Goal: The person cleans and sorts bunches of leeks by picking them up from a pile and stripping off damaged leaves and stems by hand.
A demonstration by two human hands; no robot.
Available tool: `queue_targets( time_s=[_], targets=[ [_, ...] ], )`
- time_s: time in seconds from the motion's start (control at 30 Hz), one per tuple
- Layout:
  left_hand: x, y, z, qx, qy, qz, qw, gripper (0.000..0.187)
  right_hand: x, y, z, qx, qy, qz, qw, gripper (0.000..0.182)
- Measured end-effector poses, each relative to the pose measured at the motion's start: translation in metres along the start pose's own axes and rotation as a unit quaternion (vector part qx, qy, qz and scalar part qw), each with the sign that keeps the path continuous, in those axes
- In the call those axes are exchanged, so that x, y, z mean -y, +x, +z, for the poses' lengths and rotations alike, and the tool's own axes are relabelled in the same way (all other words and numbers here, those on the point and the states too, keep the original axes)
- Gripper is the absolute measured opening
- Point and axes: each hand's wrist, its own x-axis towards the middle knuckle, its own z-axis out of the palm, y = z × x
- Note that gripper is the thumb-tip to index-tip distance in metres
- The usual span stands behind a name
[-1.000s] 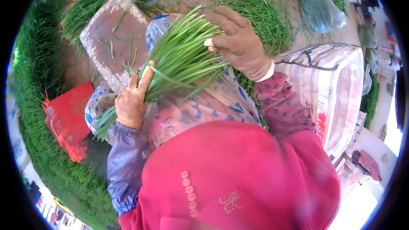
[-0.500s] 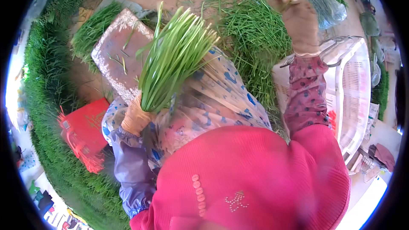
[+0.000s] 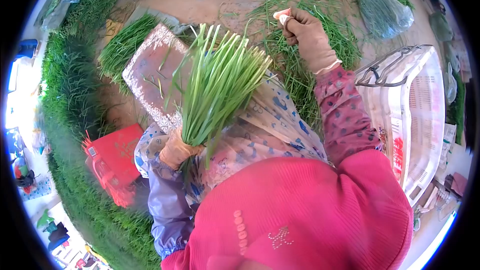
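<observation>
My left hand, in a tan glove, is wrapped round a bunch of long flat-leaved garlic chives. The bunch stands above my lap with its pale cut ends fanned upward and away. My right hand, in a brown glove, is raised over a heap of loose chives, apart from the bunch. Its fingers are curled, with something small, white and orange at the tips; I cannot make out what it is. A board with a white patterned border lies left of the bunch, with a few leaf scraps on it.
A white plastic crate with a metal handle stands at my right. Beside my left arm lies a red bag with red ties. Stacked greens line the left side. A plastic bag of greens sits at the far right.
My right hand has moved left and lower, from near the crate to above the loose chives. My left hand still grips the bunch; the view has shifted slightly.
</observation>
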Motion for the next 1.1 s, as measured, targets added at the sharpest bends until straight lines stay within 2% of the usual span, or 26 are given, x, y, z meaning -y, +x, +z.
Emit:
queue_targets(
  time_s=[0.07,0.13,0.23,0.3,0.33,0.4,0.43,0.47,0.5,0.57,0.63,0.7,0.73,0.77,0.8,0.83,0.87,0.93,0.97,1.0,1.03,1.07,1.1],
  targets=[
    [0.001,0.001,0.003,-0.015,0.023,0.032,0.999,0.038,0.004,-0.003,-0.002,0.021,-0.021,-0.007,1.000,0.018],
    [-0.003,0.004,0.007,-0.024,0.048,0.067,0.996,0.038,0.004,-0.003,0.006,0.073,-0.112,0.025,0.991,0.023],
    [-0.012,0.006,0.008,-0.056,-0.003,0.062,0.996,0.038,0.004,-0.002,0.032,0.104,-0.196,-0.047,0.974,0.021],
    [-0.014,0.004,0.006,-0.022,-0.034,-0.038,0.998,0.036,0.012,-0.005,0.042,0.114,-0.268,-0.097,0.952,0.018],
    [-0.013,0.002,0.005,-0.018,-0.033,-0.043,0.998,0.036,0.012,0.000,0.038,0.113,-0.265,-0.092,0.953,0.018],
    [-0.008,-0.002,0.000,0.011,-0.060,-0.051,0.997,0.034,0.011,0.021,0.017,-0.142,-0.260,-0.058,0.953,0.020],
    [0.014,-0.001,0.004,-0.032,0.033,0.079,0.996,0.036,0.019,0.025,0.000,-0.183,-0.199,-0.098,0.958,0.024],
    [0.015,-0.003,0.004,-0.032,0.030,0.076,0.996,0.036,0.026,0.028,-0.021,-0.222,-0.137,-0.140,0.955,0.030],
    [0.015,-0.004,0.004,-0.023,0.005,0.063,0.998,0.037,0.025,0.036,-0.046,-0.247,-0.166,-0.165,0.940,0.022],
    [0.022,-0.004,0.003,-0.012,-0.022,0.042,0.999,0.040,0.022,0.036,-0.072,-0.270,-0.197,-0.191,0.923,0.022],
    [0.023,-0.003,0.002,0.002,-0.045,0.010,0.999,0.040,0.017,0.013,-0.076,-0.155,-0.348,-0.129,0.916,0.027],
    [0.011,-0.002,-0.001,0.027,-0.088,-0.033,0.995,0.039,0.012,-0.019,-0.048,0.023,-0.314,0.033,0.949,0.036],
    [0.011,-0.001,0.000,0.029,-0.087,-0.034,0.995,0.039,0.008,-0.033,-0.041,0.135,-0.324,0.063,0.934,0.051],
    [0.010,0.000,0.000,0.027,-0.123,-0.026,0.992,0.039,-0.006,-0.040,-0.022,0.182,-0.397,0.088,0.895,0.061],
    [0.010,0.000,0.000,0.024,-0.140,-0.024,0.990,0.039,-0.021,-0.046,-0.012,0.239,-0.323,0.097,0.910,0.069],
    [0.009,0.000,0.000,0.022,-0.157,-0.021,0.987,0.038,-0.048,-0.049,-0.005,0.252,-0.302,0.037,0.919,0.072],
    [0.008,-0.001,-0.001,0.025,-0.132,-0.040,0.990,0.038,-0.050,-0.059,0.006,0.250,-0.191,0.052,0.948,0.062],
    [0.012,-0.003,-0.002,0.024,-0.106,-0.061,0.992,0.037,-0.063,-0.057,0.012,0.185,-0.131,0.062,0.972,0.042],
    [0.017,-0.002,-0.002,0.020,-0.026,0.006,0.999,0.036,-0.061,-0.055,0.009,0.187,-0.131,0.062,0.972,0.042],
    [0.023,0.000,-0.002,0.017,0.055,0.075,0.996,0.035,-0.055,-0.049,-0.001,0.168,-0.192,0.023,0.967,0.035],
    [0.027,0.001,-0.002,0.017,0.054,0.077,0.995,0.035,-0.050,-0.043,-0.012,0.147,-0.255,-0.017,0.956,0.029],
    [0.031,0.001,-0.001,0.042,0.001,0.026,0.999,0.034,-0.051,-0.037,-0.021,0.145,-0.258,-0.017,0.955,0.029],
    [0.032,0.001,0.000,0.055,-0.027,0.000,0.998,0.034,-0.053,-0.030,-0.030,0.081,-0.304,-0.136,0.939,0.024]
  ],
)
